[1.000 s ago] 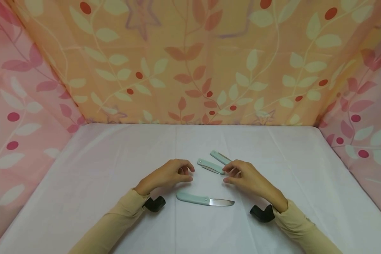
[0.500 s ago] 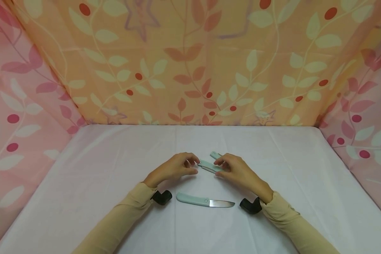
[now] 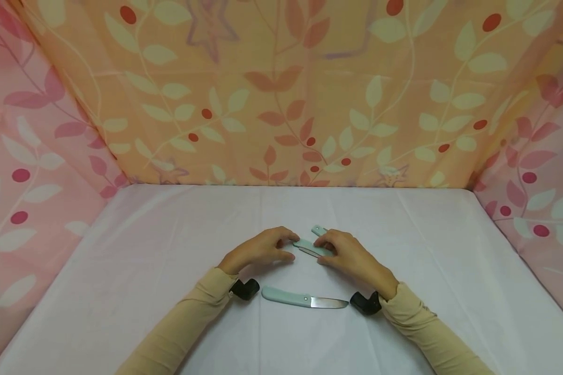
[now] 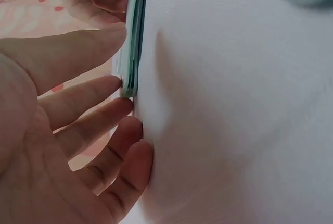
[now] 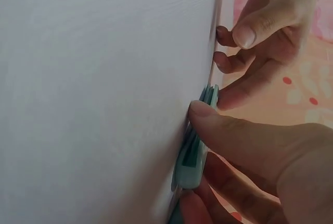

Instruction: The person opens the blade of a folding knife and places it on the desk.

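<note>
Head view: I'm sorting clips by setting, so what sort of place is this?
Probably a makeshift recording booth: a white-covered table, leaf-patterned sheeting behind it and along both sides, and a black camera at each wrist.

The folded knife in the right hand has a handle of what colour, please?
The handle is pale mint green; it shows best in the head view.

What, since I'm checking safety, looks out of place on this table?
The front pale-green-handled folding knife lies open on white cloth, its shiny metal blade exposed: odd when the person's right hand pinches a folded pale-green knife. No spill or damage shows.
</note>
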The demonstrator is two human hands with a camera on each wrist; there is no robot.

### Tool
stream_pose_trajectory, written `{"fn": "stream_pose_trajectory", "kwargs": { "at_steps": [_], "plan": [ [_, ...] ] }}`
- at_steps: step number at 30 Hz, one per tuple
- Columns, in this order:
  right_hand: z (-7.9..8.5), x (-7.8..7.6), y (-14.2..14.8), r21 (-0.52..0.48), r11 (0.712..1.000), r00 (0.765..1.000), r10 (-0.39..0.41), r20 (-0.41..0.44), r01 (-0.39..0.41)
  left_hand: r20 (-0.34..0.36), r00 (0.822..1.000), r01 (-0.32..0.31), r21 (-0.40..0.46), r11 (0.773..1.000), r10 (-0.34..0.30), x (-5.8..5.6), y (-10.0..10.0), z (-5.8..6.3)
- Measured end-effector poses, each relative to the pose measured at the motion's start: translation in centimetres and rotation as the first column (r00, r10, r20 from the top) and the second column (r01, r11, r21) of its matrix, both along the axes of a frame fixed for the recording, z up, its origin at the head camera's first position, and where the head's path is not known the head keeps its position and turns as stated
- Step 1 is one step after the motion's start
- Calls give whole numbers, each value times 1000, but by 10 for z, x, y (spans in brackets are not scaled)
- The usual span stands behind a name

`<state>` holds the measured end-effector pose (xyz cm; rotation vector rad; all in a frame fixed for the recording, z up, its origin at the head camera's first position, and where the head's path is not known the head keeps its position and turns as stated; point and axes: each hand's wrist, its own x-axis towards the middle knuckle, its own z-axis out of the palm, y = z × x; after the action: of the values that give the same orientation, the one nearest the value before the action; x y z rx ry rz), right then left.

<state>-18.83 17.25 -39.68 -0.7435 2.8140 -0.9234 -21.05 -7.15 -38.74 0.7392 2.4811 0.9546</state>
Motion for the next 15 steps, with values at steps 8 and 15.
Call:
{"fn": "stream_pose_trajectory", "kwargs": {
  "at_steps": [8,15],
  "plan": [
    [2,3,-2,29,1000,1000,-3,-2,3,-41,999,11,43,999,-9,1,-3,-7],
    [5,6,-2,15,1000,1000,-22,-14,22,-58,998,-9,47,999,12,2,-2,-7]
  ]
}}
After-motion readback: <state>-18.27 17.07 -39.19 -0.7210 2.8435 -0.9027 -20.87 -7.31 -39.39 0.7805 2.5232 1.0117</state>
